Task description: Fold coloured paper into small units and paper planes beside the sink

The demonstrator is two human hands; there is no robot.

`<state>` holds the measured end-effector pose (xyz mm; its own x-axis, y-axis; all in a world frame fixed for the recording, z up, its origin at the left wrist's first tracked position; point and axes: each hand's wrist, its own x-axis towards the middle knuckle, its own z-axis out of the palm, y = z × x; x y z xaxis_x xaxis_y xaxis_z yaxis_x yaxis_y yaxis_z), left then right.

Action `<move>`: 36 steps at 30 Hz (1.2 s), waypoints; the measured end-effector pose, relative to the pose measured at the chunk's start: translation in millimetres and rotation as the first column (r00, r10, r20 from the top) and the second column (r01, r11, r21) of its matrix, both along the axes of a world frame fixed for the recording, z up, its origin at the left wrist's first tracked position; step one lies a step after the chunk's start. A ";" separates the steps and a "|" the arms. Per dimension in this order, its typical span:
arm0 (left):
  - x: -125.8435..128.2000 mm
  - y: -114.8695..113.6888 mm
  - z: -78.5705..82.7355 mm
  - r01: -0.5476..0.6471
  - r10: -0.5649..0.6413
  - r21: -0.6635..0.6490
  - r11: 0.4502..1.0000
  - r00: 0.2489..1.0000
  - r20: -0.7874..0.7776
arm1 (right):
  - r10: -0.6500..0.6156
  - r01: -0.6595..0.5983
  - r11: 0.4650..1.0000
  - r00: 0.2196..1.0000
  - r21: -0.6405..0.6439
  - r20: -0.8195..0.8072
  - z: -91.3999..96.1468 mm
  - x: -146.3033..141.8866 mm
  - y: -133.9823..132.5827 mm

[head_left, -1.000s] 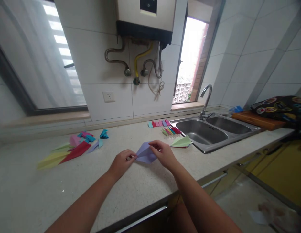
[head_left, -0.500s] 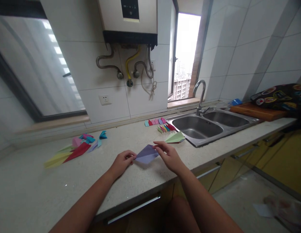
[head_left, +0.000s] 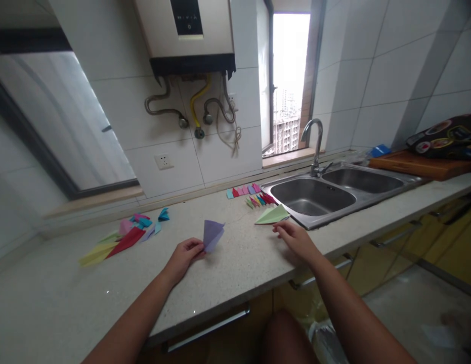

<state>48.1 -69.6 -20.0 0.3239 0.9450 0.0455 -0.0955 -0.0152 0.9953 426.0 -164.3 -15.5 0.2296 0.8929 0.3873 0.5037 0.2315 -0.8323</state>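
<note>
Pinched between the fingertips of my left hand (head_left: 185,258) is a purple folded paper plane (head_left: 212,235), tipped up above the counter. My right hand (head_left: 296,240) holds nothing; its fingers are loosely bent, just in front of a light green paper plane (head_left: 271,215). I cannot tell whether they touch it. To the left lies a pile of folded papers, among them a yellow paper plane (head_left: 98,254) and a red paper plane (head_left: 125,241). Near the sink, small folded papers (head_left: 243,190) in pink, red and blue form a row, with pointed coloured folds (head_left: 260,200) in front.
A double steel sink (head_left: 307,222) with a faucet (head_left: 314,146) is set in the pale counter (head_left: 235,273). Further right are a wooden board (head_left: 421,164) and a dark patterned bag (head_left: 447,136). A water heater (head_left: 185,35) hangs on the wall above.
My right hand has let go of the purple paper plane and moved right, towards the green one. My left hand keeps the purple plane, now tilted more upright. The camera view has shifted slightly.
</note>
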 end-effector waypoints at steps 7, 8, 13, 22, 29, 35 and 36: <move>3.1 10.8 -2.7 -0.010 0.021 -0.118 0.993 0.996 0.092 | -0.089 0.089 0.996 0.994 -0.009 -0.059 -16.8 31.2 10.2; 5.6 12.7 -2.3 -0.005 0.019 -0.132 0.991 0.994 0.109 | -0.101 0.101 0.995 0.991 -0.001 -0.083 -18.6 31.5 10.0; 31.0 25.4 1.1 0.045 -0.009 -0.163 0.986 0.976 0.216 | -0.155 0.156 0.988 0.986 0.020 -0.057 -22.7 30.1 5.8; 89.1 37.0 3.3 0.214 -0.121 -0.238 0.947 0.927 0.354 | -0.131 0.136 0.990 0.978 0.023 -0.161 -17.7 31.4 -2.0; 107.3 41.0 0.7 0.322 -0.219 -0.259 0.911 0.908 0.357 | -0.116 0.123 0.992 0.969 0.019 -0.217 -20.7 35.8 7.7; 136.0 61.7 -2.5 0.132 -0.133 -0.032 0.991 0.991 -0.016 | -0.154 0.172 0.985 0.936 0.031 -0.318 -23.3 39.5 13.2; 142.3 66.4 -2.6 0.097 -0.092 0.053 0.994 0.991 -0.096 | -0.154 0.174 0.984 0.932 0.033 -0.328 -23.2 39.4 13.2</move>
<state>190.4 -3.2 -22.7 0.4170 0.9066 0.0641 -0.0060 -0.0677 0.9977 465.4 -151.0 -38.7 0.4922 0.8096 0.3198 0.2454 0.2234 -0.9433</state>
